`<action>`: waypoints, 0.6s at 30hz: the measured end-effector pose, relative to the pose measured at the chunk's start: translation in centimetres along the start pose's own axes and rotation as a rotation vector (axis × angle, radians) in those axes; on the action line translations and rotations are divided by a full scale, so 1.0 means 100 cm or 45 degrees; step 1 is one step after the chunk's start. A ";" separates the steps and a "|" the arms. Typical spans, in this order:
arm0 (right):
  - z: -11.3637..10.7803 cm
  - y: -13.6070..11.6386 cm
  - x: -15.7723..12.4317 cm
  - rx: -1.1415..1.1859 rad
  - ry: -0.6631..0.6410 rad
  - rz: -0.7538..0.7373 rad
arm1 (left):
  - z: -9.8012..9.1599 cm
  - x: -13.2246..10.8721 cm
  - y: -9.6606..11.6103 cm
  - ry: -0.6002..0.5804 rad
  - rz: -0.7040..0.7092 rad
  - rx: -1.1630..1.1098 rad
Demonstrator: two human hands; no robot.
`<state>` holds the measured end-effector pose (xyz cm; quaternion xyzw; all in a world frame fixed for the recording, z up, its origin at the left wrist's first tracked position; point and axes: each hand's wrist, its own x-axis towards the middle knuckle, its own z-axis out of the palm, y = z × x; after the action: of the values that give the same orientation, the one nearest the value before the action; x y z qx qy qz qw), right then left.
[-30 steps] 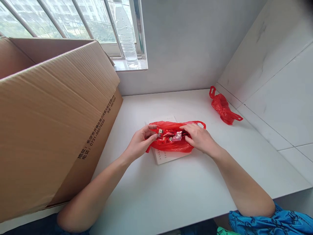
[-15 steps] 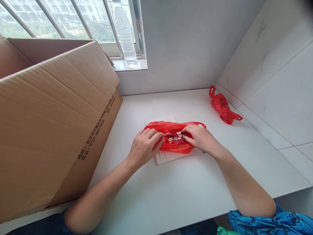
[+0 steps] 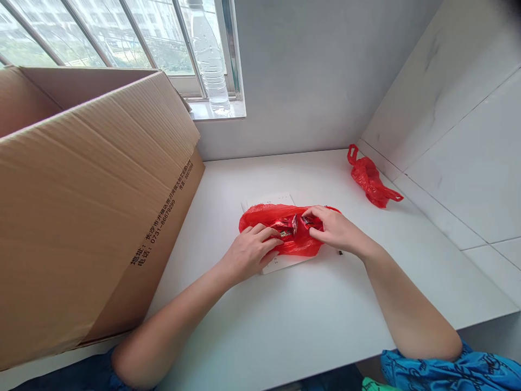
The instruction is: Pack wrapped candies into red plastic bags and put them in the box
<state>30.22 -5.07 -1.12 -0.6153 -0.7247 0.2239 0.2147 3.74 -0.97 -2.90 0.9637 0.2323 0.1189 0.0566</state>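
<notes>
Open red bag (image 3: 302,245): atop white booklet (image 3: 287,264) on the surface (image 3: 285,326) | right hand (image 3: 336,229): fingers pinching dark-red packet (image 3: 307,222) at bag's mouth | left hand (image 3: 251,251): fingers across bag's edge, grip I can't tell

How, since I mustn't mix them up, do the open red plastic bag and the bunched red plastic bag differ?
The open red plastic bag shows shiny wrapped packets inside; the bunched red plastic bag hides any contents.
The open bag lies on a flat white printed item; the bunched one rests on the white tabletop.
The left hand and right hand are at the open bag; neither touches the bunched one.
Both are crinkled red plastic.
</notes>
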 end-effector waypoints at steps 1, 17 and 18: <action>-0.003 0.000 0.000 0.094 0.005 0.020 | 0.000 0.000 0.000 -0.003 -0.003 0.001; 0.019 -0.034 0.001 1.334 -0.031 0.039 | -0.018 0.005 0.012 0.343 -0.380 -0.503; 0.021 -0.038 0.000 1.345 -0.088 0.025 | -0.019 0.005 0.012 0.345 -0.415 -0.547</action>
<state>25.99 -5.72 -0.60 -0.4224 -0.5140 0.5807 0.4693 4.17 -1.72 -0.73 0.8549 0.3588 0.2824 0.2461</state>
